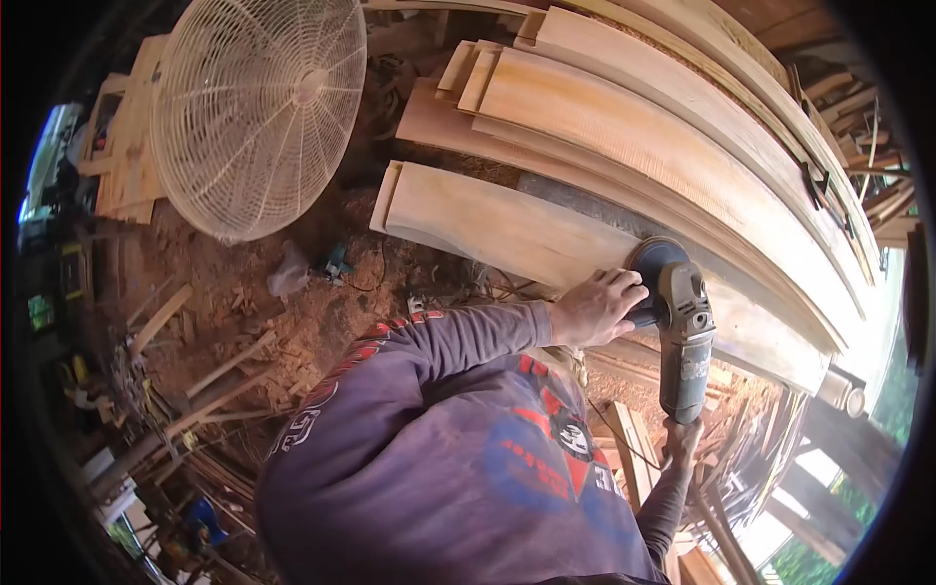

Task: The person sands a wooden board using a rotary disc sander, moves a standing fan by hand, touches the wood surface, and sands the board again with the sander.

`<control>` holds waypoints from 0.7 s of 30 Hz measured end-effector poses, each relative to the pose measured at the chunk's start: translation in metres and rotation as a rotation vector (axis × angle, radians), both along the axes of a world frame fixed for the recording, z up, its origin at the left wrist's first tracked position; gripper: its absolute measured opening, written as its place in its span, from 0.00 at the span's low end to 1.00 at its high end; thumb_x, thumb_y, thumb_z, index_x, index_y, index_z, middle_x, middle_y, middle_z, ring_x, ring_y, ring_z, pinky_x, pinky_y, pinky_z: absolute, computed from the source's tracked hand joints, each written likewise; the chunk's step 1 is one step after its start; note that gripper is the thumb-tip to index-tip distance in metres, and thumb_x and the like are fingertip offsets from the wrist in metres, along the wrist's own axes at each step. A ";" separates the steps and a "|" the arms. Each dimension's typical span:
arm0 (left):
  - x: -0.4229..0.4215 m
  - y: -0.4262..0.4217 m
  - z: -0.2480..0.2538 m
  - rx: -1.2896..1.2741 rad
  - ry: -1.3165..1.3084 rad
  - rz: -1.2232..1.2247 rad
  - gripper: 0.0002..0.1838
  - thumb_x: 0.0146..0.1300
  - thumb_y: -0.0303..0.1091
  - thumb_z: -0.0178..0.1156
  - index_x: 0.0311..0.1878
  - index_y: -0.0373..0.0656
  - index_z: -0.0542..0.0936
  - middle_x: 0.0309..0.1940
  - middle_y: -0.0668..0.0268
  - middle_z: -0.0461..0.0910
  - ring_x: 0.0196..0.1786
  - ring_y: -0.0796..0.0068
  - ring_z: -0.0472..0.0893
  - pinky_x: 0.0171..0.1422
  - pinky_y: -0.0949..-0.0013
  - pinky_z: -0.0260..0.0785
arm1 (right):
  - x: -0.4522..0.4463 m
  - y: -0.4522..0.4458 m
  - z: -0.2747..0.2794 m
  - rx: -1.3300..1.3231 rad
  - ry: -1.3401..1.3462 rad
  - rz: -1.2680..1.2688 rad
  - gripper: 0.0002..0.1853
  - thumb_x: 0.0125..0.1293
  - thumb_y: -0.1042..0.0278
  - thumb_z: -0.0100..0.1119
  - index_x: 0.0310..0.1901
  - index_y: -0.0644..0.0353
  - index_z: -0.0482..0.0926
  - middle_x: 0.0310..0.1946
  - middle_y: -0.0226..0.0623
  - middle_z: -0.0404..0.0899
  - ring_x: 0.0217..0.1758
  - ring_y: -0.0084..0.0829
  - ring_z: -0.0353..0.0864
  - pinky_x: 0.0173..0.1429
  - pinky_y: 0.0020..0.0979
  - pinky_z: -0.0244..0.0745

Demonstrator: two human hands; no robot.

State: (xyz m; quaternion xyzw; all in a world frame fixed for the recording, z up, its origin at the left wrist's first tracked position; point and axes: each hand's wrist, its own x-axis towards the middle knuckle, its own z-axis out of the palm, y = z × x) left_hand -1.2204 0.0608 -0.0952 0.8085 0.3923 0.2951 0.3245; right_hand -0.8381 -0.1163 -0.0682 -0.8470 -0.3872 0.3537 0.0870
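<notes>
A grey angle grinder (pixel 685 366) with a round sanding disc (pixel 658 255) sits over a long pale board (pixel 507 219). The disc rests against or just above the board's face; I cannot tell which. My left hand (pixel 597 307) is closed at the grinder's dark side handle, its fingertips beside the disc. Around the rear end of the tool body, my right hand (pixel 682 439) is wrapped, only partly visible. The left end of the board shows another board edge just behind it.
Several planks (pixel 624 117) lie stacked beyond the board. A large fan with a wire guard (pixel 258 117) stands at the upper left. Wood shavings and offcuts (pixel 234 380) cover the floor. A teal power tool (pixel 337 263) lies there beside a clear plastic bag (pixel 289 271).
</notes>
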 end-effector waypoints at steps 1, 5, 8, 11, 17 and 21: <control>0.007 -0.010 0.000 -0.014 -0.025 0.019 0.31 0.62 0.41 0.72 0.64 0.37 0.73 0.63 0.50 0.72 0.67 0.49 0.73 0.75 0.52 0.65 | 0.038 0.006 -0.012 0.058 0.006 0.085 0.18 0.48 0.69 0.67 0.41 0.70 0.83 0.29 0.40 0.85 0.34 0.29 0.81 0.40 0.36 0.76; 0.016 -0.057 0.010 -0.040 -0.060 0.185 0.25 0.65 0.38 0.71 0.60 0.38 0.76 0.61 0.52 0.75 0.63 0.51 0.77 0.68 0.54 0.72 | 0.122 0.079 -0.017 0.209 -0.100 0.454 0.24 0.46 0.70 0.73 0.46 0.72 0.84 0.33 0.53 0.88 0.40 0.41 0.89 0.44 0.41 0.80; 0.016 -0.092 0.014 -0.093 -0.058 0.325 0.21 0.65 0.37 0.70 0.56 0.38 0.77 0.57 0.54 0.76 0.59 0.52 0.80 0.63 0.55 0.76 | 0.167 0.139 -0.024 0.273 -0.215 0.731 0.29 0.46 0.69 0.77 0.52 0.70 0.83 0.38 0.62 0.87 0.46 0.56 0.90 0.48 0.46 0.83; 0.011 -0.132 0.025 -0.153 0.015 0.453 0.18 0.66 0.36 0.69 0.53 0.38 0.77 0.54 0.55 0.77 0.55 0.52 0.81 0.59 0.55 0.76 | 0.187 0.186 -0.029 0.369 -0.091 0.820 0.28 0.49 0.70 0.79 0.54 0.67 0.84 0.40 0.58 0.88 0.46 0.54 0.90 0.48 0.45 0.84; -0.001 -0.187 0.037 -0.235 0.190 0.767 0.15 0.67 0.38 0.68 0.51 0.40 0.80 0.52 0.59 0.79 0.53 0.54 0.83 0.59 0.57 0.77 | 0.225 0.229 -0.076 0.399 -0.073 0.926 0.35 0.49 0.77 0.75 0.63 0.66 0.79 0.49 0.59 0.87 0.56 0.53 0.88 0.57 0.46 0.82; -0.007 -0.202 0.067 -0.379 0.163 0.820 0.15 0.68 0.40 0.68 0.52 0.42 0.79 0.53 0.61 0.78 0.50 0.57 0.84 0.55 0.57 0.77 | 0.250 0.220 -0.118 0.494 -0.053 0.828 0.34 0.52 0.79 0.70 0.65 0.65 0.77 0.52 0.58 0.86 0.59 0.55 0.86 0.60 0.48 0.80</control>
